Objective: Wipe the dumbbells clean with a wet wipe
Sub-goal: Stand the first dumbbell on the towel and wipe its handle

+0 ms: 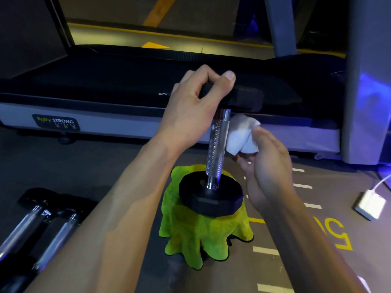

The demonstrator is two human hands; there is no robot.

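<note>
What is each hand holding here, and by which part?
The left hand grips the upright dumbbell by its top black head. The right hand holds a folded white wipe by its lower edge, against the knurled handle.

A dumbbell (215, 149) stands on end, its lower head resting on a bright green cloth (198, 235) draped over something on the floor. The left hand (194, 106) grips the upper head from above, thumb curled over the top edge. The right hand (264, 166) holds a folded white wet wipe (241, 136) just beside the knurled chrome handle, seemingly touching it, though the contact is hard to make out. Two more dumbbells (38, 233) lie on the floor at the left. A treadmill (105, 98) runs behind, and a white charger (370, 205) sits at the right.
</note>
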